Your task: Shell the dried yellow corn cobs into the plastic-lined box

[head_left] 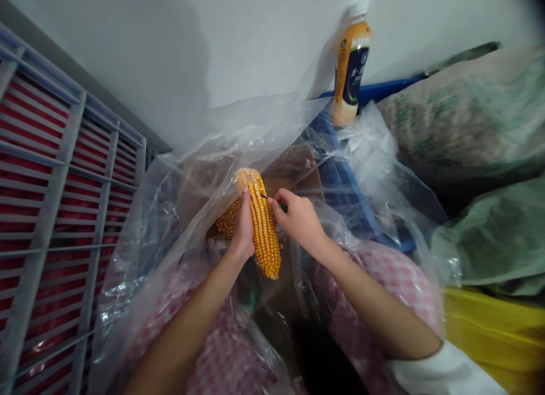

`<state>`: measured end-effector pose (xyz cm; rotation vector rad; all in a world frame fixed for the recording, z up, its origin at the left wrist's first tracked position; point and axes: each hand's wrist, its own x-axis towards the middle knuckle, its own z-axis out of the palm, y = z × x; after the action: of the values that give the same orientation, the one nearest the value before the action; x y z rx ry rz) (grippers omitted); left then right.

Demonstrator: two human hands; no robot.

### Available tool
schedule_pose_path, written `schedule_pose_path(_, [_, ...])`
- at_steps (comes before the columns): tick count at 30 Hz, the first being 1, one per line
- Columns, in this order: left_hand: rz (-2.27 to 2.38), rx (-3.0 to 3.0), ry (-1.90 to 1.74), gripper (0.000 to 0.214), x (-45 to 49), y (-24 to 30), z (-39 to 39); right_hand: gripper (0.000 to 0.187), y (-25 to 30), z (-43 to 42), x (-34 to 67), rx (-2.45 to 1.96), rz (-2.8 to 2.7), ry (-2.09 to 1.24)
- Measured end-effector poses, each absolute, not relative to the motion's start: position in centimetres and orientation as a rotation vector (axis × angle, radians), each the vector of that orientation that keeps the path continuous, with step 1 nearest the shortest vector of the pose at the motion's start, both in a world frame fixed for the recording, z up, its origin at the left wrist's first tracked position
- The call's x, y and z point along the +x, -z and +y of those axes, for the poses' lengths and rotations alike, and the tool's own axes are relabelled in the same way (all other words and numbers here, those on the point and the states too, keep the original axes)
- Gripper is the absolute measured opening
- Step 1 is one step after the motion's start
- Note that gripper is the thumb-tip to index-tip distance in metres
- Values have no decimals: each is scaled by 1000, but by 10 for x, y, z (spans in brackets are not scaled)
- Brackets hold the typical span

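Corn cob [264, 230] — plastic sheeting [140, 225], white wall [149, 49]

Our right-hand fingers [279, 198] hide most of the small green-handled tool [283, 207] beside the corn cob [264, 230], so we cannot tell its kind. Above the cob, we cannot read the small label [352, 71] on the plastic bottle [344, 66].

The scene is viewed from one camera worn on the head, aimed forward and steeply down past both forearms. A close view is given of the bare left hand [242, 227] and bare right hand [298, 220] at a dried yellow corn cob [264, 230] in the frame's centre. A flat white wall [170, 43] is taken in above, and a grey-barred red rack [55, 185] runs along the left edge — bowed by the wide lens.
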<state>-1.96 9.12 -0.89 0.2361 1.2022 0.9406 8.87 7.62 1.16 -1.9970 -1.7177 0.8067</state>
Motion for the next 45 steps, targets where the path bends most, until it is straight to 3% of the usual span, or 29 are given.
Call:
schedule_pose_path(19, [1142, 228, -1041, 38, -16, 14, 81, 38, -2, 67, 61, -2018, -1672, -791])
schedule_pose_path(30, [1169, 236, -955, 39, -24, 9, 91, 18, -16, 87, 105, -1754, -1660, -959])
schedule_pose_path(38, [1255, 277, -858, 48, -30, 8, 96, 25, -25, 90, 127, -1652, -1745, -1205])
schedule_pose_path(45, [1253, 322, -891, 43, -28, 8, 95, 27, -24, 89, 130, -1642, -1727, -1235])
